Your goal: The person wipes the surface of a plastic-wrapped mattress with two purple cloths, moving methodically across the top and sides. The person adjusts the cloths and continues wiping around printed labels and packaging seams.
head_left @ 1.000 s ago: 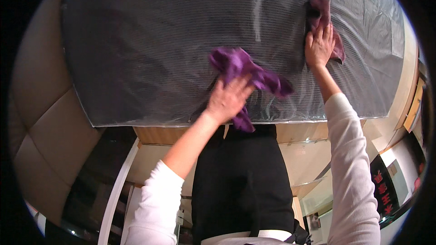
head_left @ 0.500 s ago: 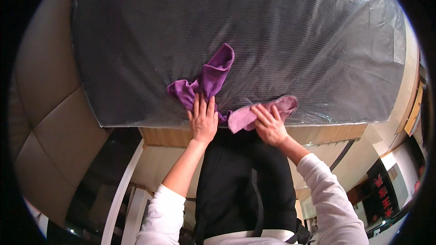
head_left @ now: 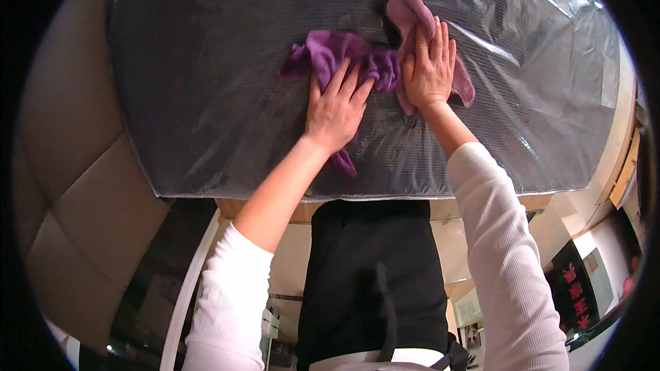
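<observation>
My left hand (head_left: 337, 110) presses down on a crumpled purple cloth (head_left: 331, 47), its fingers stretched and spread over the fabric. Part of this cloth trails out below the palm toward the near edge. Beside it, my right hand (head_left: 432, 77) lies flat on a pink cloth (head_left: 408, 15), fingers extended. Folds of the pink cloth stick out beyond the fingertips and to the right of the wrist; the rest is hidden under the hand. Both cloths rest on a table (head_left: 220, 103) with a dark, ribbed top under clear, wrinkled plastic, and their inner edges meet or nearly meet.
A padded beige panel (head_left: 75, 130) stands along the left. The table's near edge (head_left: 385, 197) runs just in front of my black apron (head_left: 371, 268). At the lower right is a dark sign (head_left: 576, 295) with red markings.
Both hands have slid away from the near edge toward the table's middle, taking the cloths along. The purple cloth is now bunched sideways, and the pink one reaches farther away.
</observation>
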### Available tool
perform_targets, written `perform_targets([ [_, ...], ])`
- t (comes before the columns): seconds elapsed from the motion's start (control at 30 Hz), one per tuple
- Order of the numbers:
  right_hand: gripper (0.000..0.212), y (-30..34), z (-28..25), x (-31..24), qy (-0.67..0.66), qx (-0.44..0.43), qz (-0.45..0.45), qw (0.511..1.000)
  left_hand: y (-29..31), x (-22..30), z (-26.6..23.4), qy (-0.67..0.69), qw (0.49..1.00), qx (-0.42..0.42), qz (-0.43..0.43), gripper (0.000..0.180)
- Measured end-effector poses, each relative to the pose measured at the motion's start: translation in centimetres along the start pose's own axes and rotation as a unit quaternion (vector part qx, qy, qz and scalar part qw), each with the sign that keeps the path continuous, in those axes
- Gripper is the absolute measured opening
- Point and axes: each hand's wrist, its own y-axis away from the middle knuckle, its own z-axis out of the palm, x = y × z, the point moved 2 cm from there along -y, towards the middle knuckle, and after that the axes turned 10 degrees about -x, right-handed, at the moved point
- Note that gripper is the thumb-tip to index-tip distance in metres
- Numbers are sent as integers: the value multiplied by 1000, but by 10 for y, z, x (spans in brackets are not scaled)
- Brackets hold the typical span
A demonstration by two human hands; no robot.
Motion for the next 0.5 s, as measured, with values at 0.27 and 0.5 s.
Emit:
perform_targets([
  [0.27, 65, -2, 0, -3, 9, -27, 5, 1000, -61, -87, -41, -36, 987, 116, -109, 52],
  [0.5, 66, -1, 3, 0, 31, -26, 17, 999, 21, -105, -32, -36, 943, 119, -308, 58],
])
